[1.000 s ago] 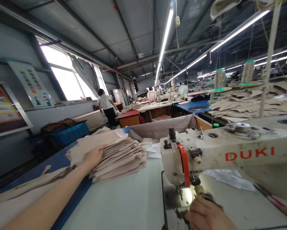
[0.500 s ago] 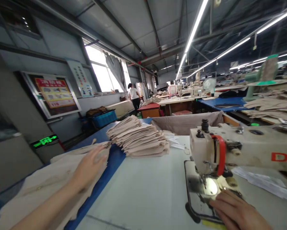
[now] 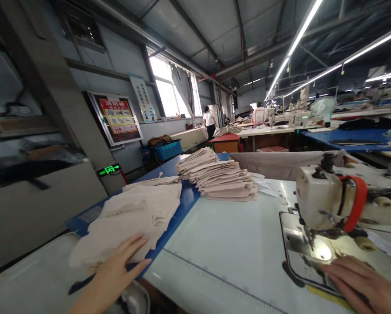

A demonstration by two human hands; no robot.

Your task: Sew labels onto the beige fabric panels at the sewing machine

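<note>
Fingers apart, my left hand (image 3: 118, 266) is at the near edge of a stack of beige fabric pieces (image 3: 126, 218), which lies on a blue surface. The hand holds nothing. By the needle plate (image 3: 296, 253) of a white sewing machine (image 3: 322, 196), my right hand (image 3: 358, 279) has its fingers together and bent, tips low beside the lit needle area. Whatever is under those fingertips is hidden. Beyond the bare tabletop stands a tall pile of folded beige pieces (image 3: 224, 179).
A ruler strip (image 3: 215, 277) runs along the pale table's (image 3: 234, 231) near edge. White strips (image 3: 265, 185) lie behind the folded pile. A blue crate (image 3: 167, 151) stands by the wall. Another person (image 3: 209, 122) is far back near the window.
The view has turned left, so the machine sits further right. My left hand has drawn back toward me from the far part of the beige stack. My right hand stays by the needle plate.
</note>
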